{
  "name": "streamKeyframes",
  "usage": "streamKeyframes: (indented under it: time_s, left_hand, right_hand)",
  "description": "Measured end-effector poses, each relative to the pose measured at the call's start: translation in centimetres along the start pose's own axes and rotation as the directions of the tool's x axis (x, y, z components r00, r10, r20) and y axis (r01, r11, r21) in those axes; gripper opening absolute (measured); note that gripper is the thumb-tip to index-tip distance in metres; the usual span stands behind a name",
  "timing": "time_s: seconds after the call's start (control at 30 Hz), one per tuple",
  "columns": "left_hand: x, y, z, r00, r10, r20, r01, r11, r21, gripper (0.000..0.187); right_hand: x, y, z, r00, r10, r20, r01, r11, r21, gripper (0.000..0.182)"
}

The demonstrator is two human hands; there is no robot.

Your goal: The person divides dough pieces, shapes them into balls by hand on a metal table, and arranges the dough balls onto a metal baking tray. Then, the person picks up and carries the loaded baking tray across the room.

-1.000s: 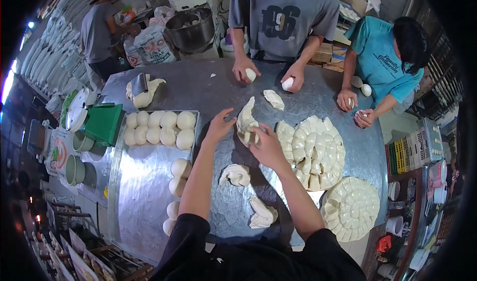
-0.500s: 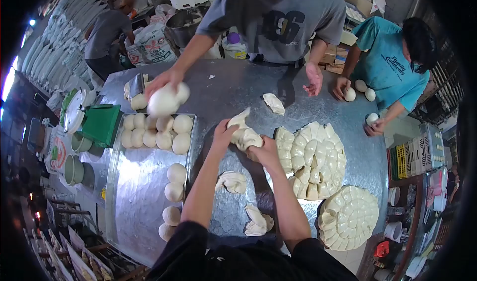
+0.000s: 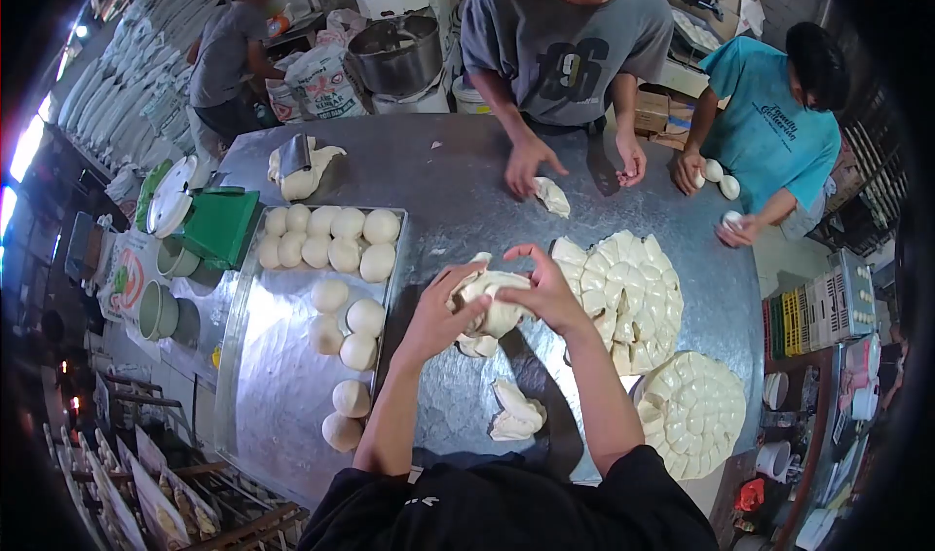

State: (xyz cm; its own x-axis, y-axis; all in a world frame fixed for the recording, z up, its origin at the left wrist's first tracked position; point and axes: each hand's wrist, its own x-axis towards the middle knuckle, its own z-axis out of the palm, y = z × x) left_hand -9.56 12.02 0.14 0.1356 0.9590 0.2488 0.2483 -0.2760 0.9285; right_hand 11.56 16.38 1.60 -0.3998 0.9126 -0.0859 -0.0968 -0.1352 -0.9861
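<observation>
Between my two hands is a soft, pale piece of dough, held above the metal table. My left hand curls round its left side, the thumb pressed across the front. From the right, my right hand grips the dough too, its index finger arched up. Just under my hands a second dough piece lies partly hidden. Closer to my body rests a torn dough lump. To the right sit a scored round of dough and, nearer, another divided dough round.
On the left, a metal tray bears several smooth dough balls. Behind it are a green scale and dough under a scraper. Across the table, a person in grey reaches toward a dough scrap; a person in teal handles dough balls.
My hands have drawn together round the dough, which is now bunched rather than stretched. The person in grey has set two balls on the tray and moved a hand to the dough scrap.
</observation>
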Motion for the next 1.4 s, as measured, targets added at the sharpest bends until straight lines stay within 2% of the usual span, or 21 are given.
streamKeyframes:
  time_s: [0.03, 0.1, 0.17, 0.2, 0.27, 0.3, 0.43, 0.47, 0.57, 0.67, 0.7, 0.8, 0.87, 0.93, 1.0, 1.07, 1.1, 1.2, 1.23, 1.33, 1.4]
  left_hand:
    - [-0.2, -0.5, 0.8, 0.976, -0.202, 0.077, 0.216, 0.903, -0.372, 0.031]
    - [-0.6, -0.1, 2.0, 0.955, -0.292, 0.054, 0.277, 0.814, -0.510, 0.027]
    - [-0.8, 1.3, 3.4, 0.882, -0.470, -0.014, 0.336, 0.651, -0.681, 0.017]
    - [-1.4, 1.5, 3.9, 0.883, -0.469, -0.012, 0.335, 0.648, -0.684, 0.017]
    - [-2.2, 1.6, 4.2, 0.882, -0.452, -0.133, 0.219, 0.643, -0.734, 0.016]
    - [-2.9, 1.5, 3.9, 0.892, -0.433, -0.132, 0.221, 0.671, -0.708, 0.016]
    - [-4.1, 3.7, 3.2, 0.932, -0.326, -0.157, 0.167, 0.773, -0.611, 0.019]
    - [-4.4, 4.9, 3.1, 0.933, -0.315, -0.177, 0.173, 0.819, -0.547, 0.024]
    - [-5.6, 6.6, 2.4, 0.951, -0.240, -0.195, 0.151, 0.911, -0.383, 0.033]
    - [-6.3, 6.8, 1.0, 0.967, -0.147, -0.209, 0.089, 0.961, -0.262, 0.039]
    - [-6.8, 6.9, 0.2, 0.968, -0.129, -0.213, 0.086, 0.976, -0.199, 0.037]
    - [-8.4, 10.2, -1.8, 0.954, -0.073, -0.292, 0.050, 0.995, -0.085, 0.033]
    - [-9.7, 11.3, -3.5, 0.925, 0.131, -0.356, -0.136, 0.991, 0.010, 0.030]
    - [-10.9, 12.4, -5.0, 0.915, 0.183, -0.359, -0.168, 0.983, 0.072, 0.029]
    - [-11.4, 13.3, -5.5, 0.901, 0.249, -0.356, -0.213, 0.967, 0.138, 0.029]
    - [-12.1, 13.8, -5.4, 0.932, 0.180, -0.314, -0.165, 0.984, 0.073, 0.029]
    - [-12.0, 13.9, -5.5, 0.920, 0.280, -0.274, -0.240, 0.955, 0.172, 0.029]
    - [-11.3, 14.4, -5.1, 0.989, 0.078, -0.123, -0.088, 0.993, -0.083, 0.032]
    - [-11.0, 14.6, -4.6, 0.990, 0.074, -0.121, -0.085, 0.993, -0.086, 0.032]
    - [-9.8, 15.4, -2.8, 0.985, 0.165, 0.055, -0.161, 0.985, -0.068, 0.040]
    - [-9.3, 16.2, -2.6, 0.935, 0.320, 0.149, -0.351, 0.889, 0.294, 0.055]
  right_hand:
    - [0.5, 0.3, -0.4, 0.999, -0.035, 0.018, 0.033, 0.994, 0.100, 0.049]
    - [0.9, 0.7, -0.9, 0.997, -0.074, 0.030, 0.067, 0.979, 0.194, 0.044]
    - [0.2, -0.6, -0.8, 0.965, -0.226, -0.134, 0.130, 0.853, -0.506, 0.031]
    - [-1.1, -1.0, -0.7, 0.965, -0.226, -0.135, 0.128, 0.850, -0.511, 0.031]
    - [-4.7, -4.9, 1.3, 0.997, 0.002, 0.083, 0.003, 0.998, -0.068, 0.031]
    - [-4.9, -3.3, 1.3, 0.962, -0.200, 0.188, 0.247, 0.927, -0.283, 0.037]
    - [-5.9, -4.0, 2.5, 0.882, -0.329, 0.338, 0.459, 0.764, -0.454, 0.042]
    - [-6.0, -4.2, 2.5, 0.880, -0.331, 0.340, 0.462, 0.763, -0.452, 0.042]
    - [-7.1, -6.2, 3.5, 0.947, -0.062, 0.315, 0.148, 0.954, -0.259, 0.032]
    - [-7.6, -6.9, 4.5, 0.955, 0.082, 0.286, 0.024, 0.937, -0.349, 0.030]
    - [-7.6, -5.7, 4.3, 0.943, -0.119, 0.310, 0.230, 0.907, -0.353, 0.025]
    - [-10.6, -7.6, 4.3, 0.929, -0.175, 0.327, 0.291, 0.891, -0.349, 0.020]
    - [-12.5, -8.4, 3.8, 0.907, -0.275, 0.318, 0.379, 0.863, -0.335, 0.018]
    - [-14.2, -8.8, 2.8, 0.859, -0.371, 0.353, 0.478, 0.828, -0.294, 0.018]
    - [-15.6, -8.8, 1.2, 0.869, -0.365, 0.335, 0.460, 0.845, -0.273, 0.020]
    - [-16.8, -8.6, 0.1, 0.949, -0.252, 0.192, 0.278, 0.952, -0.126, 0.022]
    - [-17.0, -8.5, 0.1, 0.950, -0.249, 0.188, 0.275, 0.953, -0.127, 0.022]
    - [-17.5, -8.7, 1.1, 0.896, -0.344, 0.281, 0.406, 0.889, -0.209, 0.073]
    - [-17.3, -9.8, 1.8, 0.855, -0.249, 0.456, 0.393, 0.884, -0.254, 0.105]
    - [-16.4, -9.7, 7.1, 0.934, 0.137, 0.330, 0.177, 0.626, -0.760, 0.050]
    - [-15.5, -6.4, 6.5, 0.935, -0.017, 0.353, 0.258, 0.716, -0.649, 0.037]
